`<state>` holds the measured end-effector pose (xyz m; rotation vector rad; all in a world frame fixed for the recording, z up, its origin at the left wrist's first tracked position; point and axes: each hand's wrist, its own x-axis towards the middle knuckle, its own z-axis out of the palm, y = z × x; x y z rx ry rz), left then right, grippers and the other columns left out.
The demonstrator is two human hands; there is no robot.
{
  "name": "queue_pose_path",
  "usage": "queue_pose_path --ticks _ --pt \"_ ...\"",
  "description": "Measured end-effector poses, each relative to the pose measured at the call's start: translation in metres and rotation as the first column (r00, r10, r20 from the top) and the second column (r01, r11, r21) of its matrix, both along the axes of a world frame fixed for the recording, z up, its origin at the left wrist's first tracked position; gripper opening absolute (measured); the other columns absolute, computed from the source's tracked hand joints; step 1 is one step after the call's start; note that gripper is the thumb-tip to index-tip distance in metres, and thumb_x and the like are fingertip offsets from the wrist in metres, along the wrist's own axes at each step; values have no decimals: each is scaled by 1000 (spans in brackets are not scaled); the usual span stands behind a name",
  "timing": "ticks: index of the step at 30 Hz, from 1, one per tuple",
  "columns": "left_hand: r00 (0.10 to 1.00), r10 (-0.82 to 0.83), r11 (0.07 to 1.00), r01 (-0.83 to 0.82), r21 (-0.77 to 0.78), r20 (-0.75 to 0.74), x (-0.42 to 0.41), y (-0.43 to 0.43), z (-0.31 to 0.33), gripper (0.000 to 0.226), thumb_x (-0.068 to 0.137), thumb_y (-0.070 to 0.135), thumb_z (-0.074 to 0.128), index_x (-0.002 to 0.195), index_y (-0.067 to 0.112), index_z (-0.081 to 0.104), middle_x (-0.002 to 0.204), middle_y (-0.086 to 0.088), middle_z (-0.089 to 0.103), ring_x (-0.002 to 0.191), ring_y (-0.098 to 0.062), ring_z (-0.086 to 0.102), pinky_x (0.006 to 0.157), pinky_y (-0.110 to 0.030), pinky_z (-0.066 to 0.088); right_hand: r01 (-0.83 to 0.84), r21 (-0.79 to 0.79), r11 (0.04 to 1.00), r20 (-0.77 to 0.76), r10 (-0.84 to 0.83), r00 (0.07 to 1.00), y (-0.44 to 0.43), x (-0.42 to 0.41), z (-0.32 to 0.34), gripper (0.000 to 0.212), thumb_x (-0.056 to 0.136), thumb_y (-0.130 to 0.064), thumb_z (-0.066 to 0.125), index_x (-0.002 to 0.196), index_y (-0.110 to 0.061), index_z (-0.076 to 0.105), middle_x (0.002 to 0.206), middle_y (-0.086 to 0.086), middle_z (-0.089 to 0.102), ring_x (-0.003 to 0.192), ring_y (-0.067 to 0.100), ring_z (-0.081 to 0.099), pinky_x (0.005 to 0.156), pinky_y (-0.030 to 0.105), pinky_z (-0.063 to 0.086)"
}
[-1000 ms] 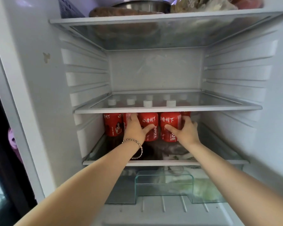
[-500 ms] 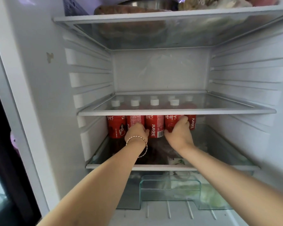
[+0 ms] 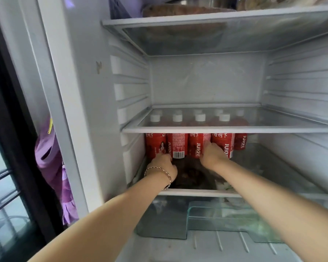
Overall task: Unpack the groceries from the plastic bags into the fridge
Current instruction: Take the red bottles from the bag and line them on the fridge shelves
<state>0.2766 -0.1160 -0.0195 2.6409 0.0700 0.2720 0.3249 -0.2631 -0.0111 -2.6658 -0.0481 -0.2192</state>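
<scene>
Currently, seen from the head, the bottles (image 3: pixel 177 144) stand upright in two rows at the left of the lower shelf (image 3: pixel 197 192) of the fridge (image 3: pixel 80 103), under a glass shelf (image 3: pixel 225 129). The right hand (image 3: pixel 213 155) curls its fingers round a front-row bottle at the label. The left hand (image 3: pixel 162 164) sits at the bases with its fingers hidden, so I cannot tell its grip. Full bottles probably handle heavy and stiff, with slick labels; best taken round the mid-body.

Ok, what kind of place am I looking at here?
Most likely a home kitchen, inside an open fridge: glass shelves, rows of red juice bottles, and a clear crisper cover below.
</scene>
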Motion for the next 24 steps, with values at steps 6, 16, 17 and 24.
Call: queue_pose_path --ticks 6,16,17,24 --pt "993 -87 959 106 264 -82 -21 -6 2 30 92 25 49 119 13 57 126 -8 48 113 -25 51 99 -37 41 -195 -109 975 -107 183 977 -3 -50 3 19 91 -11 49 92 -12 69 98 5 66 93 21 63 82 32 51" --pt "998 -31 900 52 433 -54 -119 3 24 26 94 23 44 112 11 60 116 -9 63 105 -30 60 75 -30 44 -454 -63 889 -8 454 891 32 -118 26 15 89 -20 54 86 -21 69 96 0 69 89 19 64 81 34 53" --pt "998 22 883 10 470 -63 -133 8 24 29 95 24 42 115 11 59 118 -9 62 108 -31 59 76 -30 44 -492 -62 868 4 493 870 39 -127 27 12 89 -22 56 89 -21 68 98 0 69 92 20 64 83 35 53" --pt "872 473 818 -383 429 -123 -279 49 -1 28 93 28 43 109 14 61 111 -4 62 103 -28 59 76 -33 47 -806 -145 574 -70 806 587 89 -233 11 14 87 -21 60 99 -18 66 105 2 68 98 20 62 83 30 50"
